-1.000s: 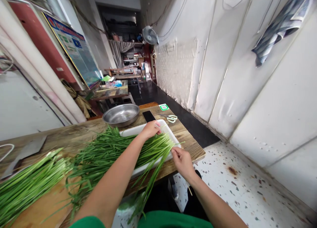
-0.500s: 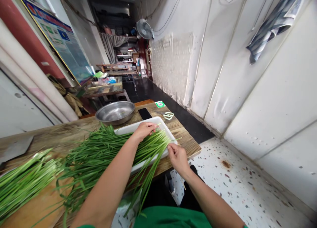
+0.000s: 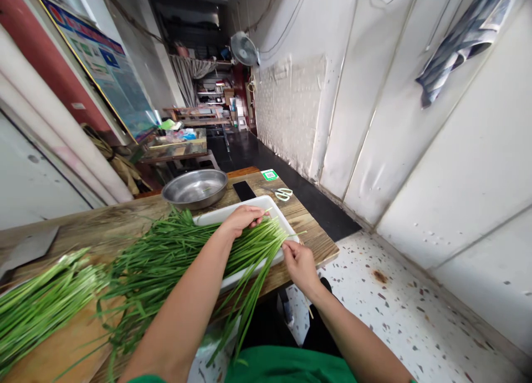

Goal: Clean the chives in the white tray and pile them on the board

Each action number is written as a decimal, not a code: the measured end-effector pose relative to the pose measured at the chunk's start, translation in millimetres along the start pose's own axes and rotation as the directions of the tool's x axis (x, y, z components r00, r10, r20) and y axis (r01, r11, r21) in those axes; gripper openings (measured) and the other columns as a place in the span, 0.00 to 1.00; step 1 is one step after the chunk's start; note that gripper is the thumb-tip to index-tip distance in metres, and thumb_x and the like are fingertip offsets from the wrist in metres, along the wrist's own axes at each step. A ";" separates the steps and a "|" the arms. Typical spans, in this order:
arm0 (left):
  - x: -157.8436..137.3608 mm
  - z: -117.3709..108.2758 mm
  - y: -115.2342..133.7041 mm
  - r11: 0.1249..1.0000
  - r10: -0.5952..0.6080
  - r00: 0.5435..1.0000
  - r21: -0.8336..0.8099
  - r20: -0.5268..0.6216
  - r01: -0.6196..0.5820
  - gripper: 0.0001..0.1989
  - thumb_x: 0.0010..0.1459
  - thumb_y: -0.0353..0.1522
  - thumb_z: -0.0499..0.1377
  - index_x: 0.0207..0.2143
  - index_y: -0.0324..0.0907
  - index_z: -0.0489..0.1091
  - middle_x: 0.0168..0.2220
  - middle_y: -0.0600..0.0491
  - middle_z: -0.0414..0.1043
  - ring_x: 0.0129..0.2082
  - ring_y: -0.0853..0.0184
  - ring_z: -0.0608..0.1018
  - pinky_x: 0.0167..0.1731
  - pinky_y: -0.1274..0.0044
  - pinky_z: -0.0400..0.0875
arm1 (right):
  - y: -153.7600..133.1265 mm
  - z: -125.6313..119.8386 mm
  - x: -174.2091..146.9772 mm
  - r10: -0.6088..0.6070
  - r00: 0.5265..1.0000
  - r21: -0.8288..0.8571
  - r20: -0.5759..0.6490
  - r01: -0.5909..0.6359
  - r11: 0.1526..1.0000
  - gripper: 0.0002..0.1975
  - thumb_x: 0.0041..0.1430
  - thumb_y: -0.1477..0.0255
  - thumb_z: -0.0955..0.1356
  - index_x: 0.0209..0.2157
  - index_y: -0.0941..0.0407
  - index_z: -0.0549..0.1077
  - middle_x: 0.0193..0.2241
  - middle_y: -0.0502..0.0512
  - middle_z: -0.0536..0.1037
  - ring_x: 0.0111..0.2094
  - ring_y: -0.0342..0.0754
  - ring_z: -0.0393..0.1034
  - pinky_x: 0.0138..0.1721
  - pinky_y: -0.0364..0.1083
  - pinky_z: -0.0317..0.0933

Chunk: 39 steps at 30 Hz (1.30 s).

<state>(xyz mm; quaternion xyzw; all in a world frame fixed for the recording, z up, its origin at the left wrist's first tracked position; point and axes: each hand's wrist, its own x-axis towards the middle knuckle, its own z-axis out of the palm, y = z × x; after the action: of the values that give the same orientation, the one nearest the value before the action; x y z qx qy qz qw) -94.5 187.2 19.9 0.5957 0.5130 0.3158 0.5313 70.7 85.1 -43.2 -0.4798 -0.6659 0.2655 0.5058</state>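
Observation:
A large heap of green chives (image 3: 166, 255) lies across a white plastic tray (image 3: 220, 210), with pale stem ends towards the right and some blades hanging over the near edge. My left hand (image 3: 245, 219) is closed over the top of the stems, with a chive end poking out past its fingertips. Just beyond the tray's right corner, my right hand (image 3: 300, 264) is closed in a pinch at the stem ends; what lies between its fingertips is mostly hidden.
A steel basin (image 3: 194, 189) stands behind the tray, beside a black phone (image 3: 244, 190). Scissors (image 3: 283, 194) and a green QR card (image 3: 270, 174) lie at the table's right. At left are a cleaver (image 3: 31, 251) and more chives (image 3: 45, 300) on a wooden board (image 3: 66, 344).
Both hands keep nearly the same place and grip. The whole view has shifted very slightly; the chives and tray look unchanged.

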 end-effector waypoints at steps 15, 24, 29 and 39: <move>0.9 -1.9 -1.4 0.999 -0.040 0.999 -0.034 0.035 0.041 0.15 0.41 0.37 0.58 0.29 0.33 0.70 0.16 0.59 0.57 0.14 0.80 0.55 0.16 0.83 0.43 | 2.5 -0.5 0.7 -0.012 1.000 0.018 0.026 0.012 1.000 0.15 0.56 0.71 0.56 0.19 0.58 0.64 0.19 0.49 0.66 0.21 0.40 0.57 0.25 0.38 0.51; 1.7 -3.2 -3.5 0.997 -0.044 0.998 -0.054 0.034 0.046 0.17 0.41 0.37 0.58 0.30 0.32 0.70 0.16 0.59 0.57 0.14 0.80 0.55 0.16 0.83 0.45 | 4.8 0.4 1.0 -0.018 0.999 0.009 0.030 0.018 1.000 0.15 0.56 0.70 0.56 0.21 0.59 0.66 0.17 0.47 0.62 0.20 0.39 0.54 0.24 0.38 0.50; 1.8 -4.1 -4.3 0.998 -0.034 0.999 -0.045 0.037 0.036 0.17 0.40 0.36 0.58 0.31 0.32 0.70 0.16 0.59 0.57 0.15 0.80 0.55 0.16 0.83 0.45 | 6.0 1.0 0.6 -0.017 0.999 0.014 0.028 0.017 1.000 0.14 0.56 0.71 0.56 0.21 0.59 0.65 0.17 0.46 0.61 0.19 0.39 0.53 0.23 0.38 0.49; -1.3 -3.8 -2.5 0.998 -0.018 0.998 0.060 0.063 0.014 0.13 0.41 0.36 0.56 0.27 0.35 0.69 0.15 0.59 0.56 0.15 0.78 0.55 0.17 0.82 0.44 | 3.5 3.2 -0.1 0.004 1.000 -0.007 0.012 -0.004 1.000 0.14 0.56 0.72 0.56 0.19 0.57 0.61 0.15 0.45 0.56 0.19 0.39 0.53 0.23 0.38 0.48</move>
<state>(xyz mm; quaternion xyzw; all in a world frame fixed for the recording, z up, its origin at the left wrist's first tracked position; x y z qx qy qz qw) -99.0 187.0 18.6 0.6168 0.5099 0.2772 0.5317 69.1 86.8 -47.3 -0.4814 -0.6689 0.2672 0.4994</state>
